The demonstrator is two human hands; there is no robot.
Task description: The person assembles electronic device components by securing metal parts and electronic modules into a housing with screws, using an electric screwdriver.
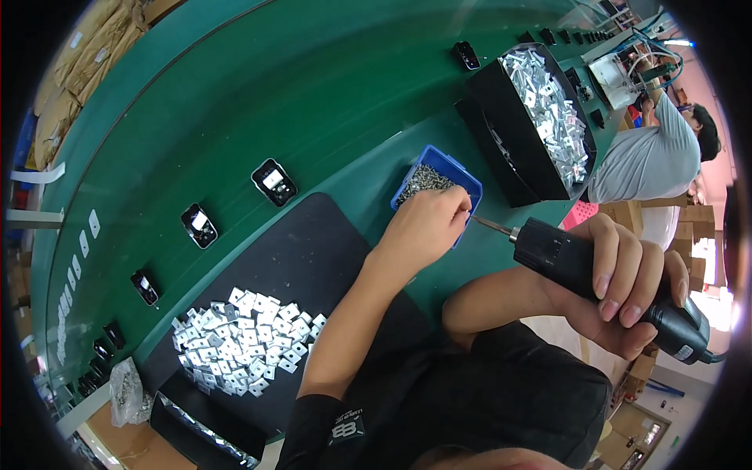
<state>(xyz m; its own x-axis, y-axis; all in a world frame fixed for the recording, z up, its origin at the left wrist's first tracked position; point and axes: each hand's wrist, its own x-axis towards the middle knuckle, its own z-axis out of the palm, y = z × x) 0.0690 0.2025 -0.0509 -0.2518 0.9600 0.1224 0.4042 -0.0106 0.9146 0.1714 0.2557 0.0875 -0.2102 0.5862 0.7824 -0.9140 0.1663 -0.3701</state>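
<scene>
- Plates on the mat, lower left
- Screws in the bin, centre
- Box holding metal pieces, upper right
- Screwdriver, right of the bin
- Bag, left of the mat

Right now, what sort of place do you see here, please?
Probably a factory assembly workshop: a black electric screwdriver in the right hand, a blue bin of what look like screws, and a black box heaped with small silvery pieces.
</scene>
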